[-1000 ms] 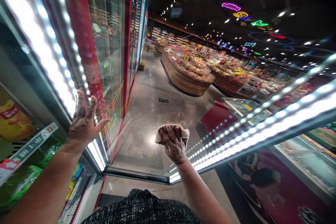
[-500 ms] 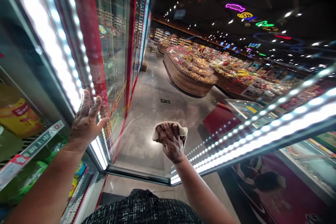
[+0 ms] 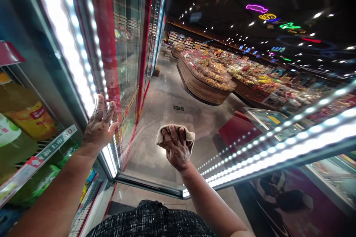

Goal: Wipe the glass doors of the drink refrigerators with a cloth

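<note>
My right hand [image 3: 177, 150] presses a beige cloth [image 3: 190, 137] against the glass door [image 3: 147, 163], its fingers lying over the cloth. Through the pane the shop floor shows behind it. My left hand [image 3: 98, 127] rests with spread fingers on the door's edge, beside the bright LED strip [image 3: 80, 40]; nothing is held in it. The cloth's underside, where it meets the glass, is hidden.
Left of me, cooler shelves hold bottles of orange drink [image 3: 36, 114] behind a price rail [image 3: 41, 155]. A second LED strip [image 3: 250, 163] runs along the door's right side. Beyond the glass stand a wooden produce display [image 3: 208, 89] and a chest freezer [image 3: 328, 189].
My right hand and the cloth have shifted slightly left and up across the glass. My left hand keeps its place on the door edge while the whole view has turned a little left.
</note>
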The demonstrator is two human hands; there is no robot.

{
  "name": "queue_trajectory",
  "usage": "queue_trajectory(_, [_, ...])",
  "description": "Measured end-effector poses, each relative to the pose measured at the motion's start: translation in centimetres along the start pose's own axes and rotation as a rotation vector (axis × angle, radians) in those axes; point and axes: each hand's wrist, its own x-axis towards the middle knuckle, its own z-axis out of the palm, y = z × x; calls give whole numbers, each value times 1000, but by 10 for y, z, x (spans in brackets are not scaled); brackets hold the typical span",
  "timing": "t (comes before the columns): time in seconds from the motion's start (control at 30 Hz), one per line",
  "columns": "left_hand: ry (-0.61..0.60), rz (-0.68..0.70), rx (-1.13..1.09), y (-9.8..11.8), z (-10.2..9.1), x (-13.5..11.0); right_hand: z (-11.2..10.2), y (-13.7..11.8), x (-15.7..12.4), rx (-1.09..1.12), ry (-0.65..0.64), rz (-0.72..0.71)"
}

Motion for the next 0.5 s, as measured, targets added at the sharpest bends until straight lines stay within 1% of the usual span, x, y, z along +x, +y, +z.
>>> queue_trajectory(0.07, [5,2,9,-1,1,0,6,-6,4,-22,49,24])
queue_trajectory(0.13, [17,15,14,-1,1,0,13,-12,4,-24,50,10])
queue_trajectory(0.23, [44,46,28,-3,0,0,18,-14,-2,23,-31,-69])
queue_trajectory(0.3, [56,59,39,-5,0,0,15,-11,-4,53,-87,-89])
queue_trajectory(0.37, [60,56,45,-6,1,-1,9,-7,-1,65,-105,-52])
queue_trajectory(0.43, [67,46,44,-6,2,-2,4,-8,7,59,-76,0])
queue_trajectory(0.5, [72,37,38,-6,3,-2,5,-13,17,53,-37,33])
